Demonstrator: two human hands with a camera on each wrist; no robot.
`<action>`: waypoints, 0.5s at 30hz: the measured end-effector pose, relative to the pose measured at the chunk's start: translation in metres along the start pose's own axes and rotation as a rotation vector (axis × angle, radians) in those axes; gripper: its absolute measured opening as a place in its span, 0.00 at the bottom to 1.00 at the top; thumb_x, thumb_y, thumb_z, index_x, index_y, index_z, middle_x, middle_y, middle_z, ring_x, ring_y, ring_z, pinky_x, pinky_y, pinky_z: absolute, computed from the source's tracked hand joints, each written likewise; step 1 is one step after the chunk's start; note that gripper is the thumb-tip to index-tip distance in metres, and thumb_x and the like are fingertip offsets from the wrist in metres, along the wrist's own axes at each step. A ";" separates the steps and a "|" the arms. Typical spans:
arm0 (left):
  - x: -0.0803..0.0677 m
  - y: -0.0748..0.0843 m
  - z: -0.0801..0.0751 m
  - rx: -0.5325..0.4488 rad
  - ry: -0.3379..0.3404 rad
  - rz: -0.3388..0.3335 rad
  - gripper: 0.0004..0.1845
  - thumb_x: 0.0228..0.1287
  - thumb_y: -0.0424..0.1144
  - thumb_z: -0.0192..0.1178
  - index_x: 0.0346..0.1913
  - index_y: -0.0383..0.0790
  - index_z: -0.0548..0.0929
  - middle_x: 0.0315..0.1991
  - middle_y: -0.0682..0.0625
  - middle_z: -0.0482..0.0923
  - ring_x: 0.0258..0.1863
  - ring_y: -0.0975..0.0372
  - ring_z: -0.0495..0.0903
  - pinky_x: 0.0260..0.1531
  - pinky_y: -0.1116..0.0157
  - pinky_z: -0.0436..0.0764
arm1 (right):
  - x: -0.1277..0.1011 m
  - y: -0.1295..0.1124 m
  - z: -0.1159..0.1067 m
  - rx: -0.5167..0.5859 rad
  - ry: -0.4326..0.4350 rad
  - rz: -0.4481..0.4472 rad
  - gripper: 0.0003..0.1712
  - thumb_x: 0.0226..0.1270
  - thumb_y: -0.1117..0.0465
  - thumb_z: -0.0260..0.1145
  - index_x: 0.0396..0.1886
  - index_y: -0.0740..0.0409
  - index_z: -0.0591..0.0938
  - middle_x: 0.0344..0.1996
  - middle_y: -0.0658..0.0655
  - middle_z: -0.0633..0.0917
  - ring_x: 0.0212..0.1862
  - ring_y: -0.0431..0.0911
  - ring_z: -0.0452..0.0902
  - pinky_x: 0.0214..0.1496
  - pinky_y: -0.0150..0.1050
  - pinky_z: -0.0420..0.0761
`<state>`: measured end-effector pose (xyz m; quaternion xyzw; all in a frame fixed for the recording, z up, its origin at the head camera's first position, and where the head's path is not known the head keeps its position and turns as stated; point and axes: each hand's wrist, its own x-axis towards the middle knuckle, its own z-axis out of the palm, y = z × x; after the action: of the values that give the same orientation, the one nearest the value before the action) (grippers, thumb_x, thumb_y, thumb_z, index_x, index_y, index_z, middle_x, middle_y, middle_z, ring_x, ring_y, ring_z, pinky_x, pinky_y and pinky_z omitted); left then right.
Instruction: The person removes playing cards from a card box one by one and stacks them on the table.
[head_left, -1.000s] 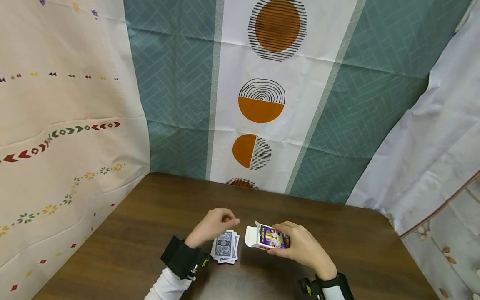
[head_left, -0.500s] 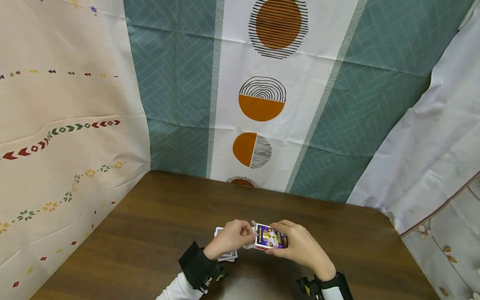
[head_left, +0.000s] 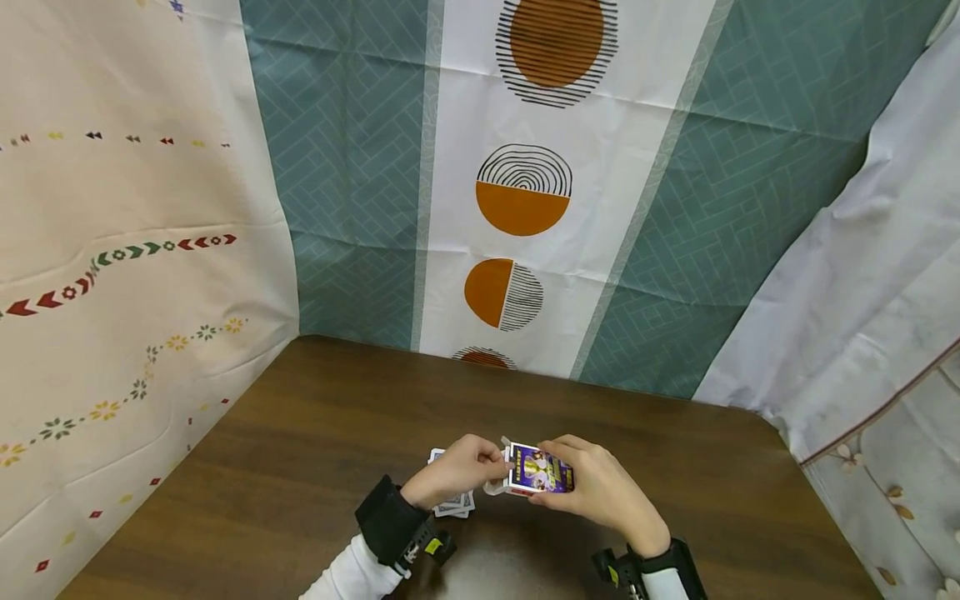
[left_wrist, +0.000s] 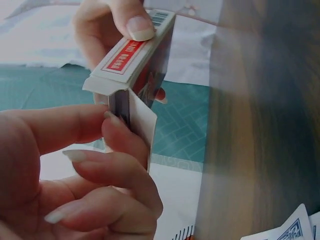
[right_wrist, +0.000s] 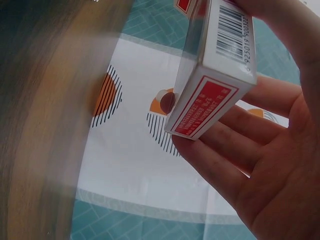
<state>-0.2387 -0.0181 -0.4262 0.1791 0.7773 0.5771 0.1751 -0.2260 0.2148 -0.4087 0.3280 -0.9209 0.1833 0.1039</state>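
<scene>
On the left, a cream cloth with little arrows and flowers is hanging beside the brown bench. A small pile of blue-backed cards is lying on the bench, partly hiding under the left hand. The left hand is reaching over to the open end of the card box. Its grip is pinching together on the white flap of the box, with the thumb on one side and a finger on the other. The card box is sitting just above the bench, in the middle, between the two hands. The right hand is holding the box from the other side. Its grip is clamped on the box, with the fingers curling under it and the thumb pressing on top. Behind the hands, a green and white cloth with orange circles is hanging. On the right, a pale cloth is hanging down.
</scene>
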 end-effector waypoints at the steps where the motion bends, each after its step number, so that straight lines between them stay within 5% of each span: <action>1: 0.000 0.000 -0.001 -0.013 -0.011 0.003 0.12 0.68 0.37 0.58 0.32 0.29 0.82 0.24 0.49 0.75 0.23 0.63 0.68 0.24 0.68 0.65 | 0.000 0.000 0.000 -0.004 0.001 0.002 0.35 0.48 0.39 0.75 0.49 0.59 0.83 0.43 0.51 0.84 0.35 0.37 0.75 0.35 0.29 0.78; 15: 0.001 -0.003 -0.018 -0.095 -0.061 -0.008 0.10 0.68 0.34 0.56 0.37 0.27 0.82 0.19 0.52 0.70 0.19 0.65 0.65 0.20 0.71 0.63 | 0.001 0.002 -0.001 0.005 -0.016 0.033 0.36 0.48 0.37 0.75 0.49 0.58 0.83 0.43 0.51 0.84 0.35 0.36 0.74 0.35 0.28 0.77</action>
<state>-0.2480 -0.0332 -0.4244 0.1852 0.7441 0.6067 0.2094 -0.2281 0.2162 -0.4087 0.3144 -0.9265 0.1847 0.0926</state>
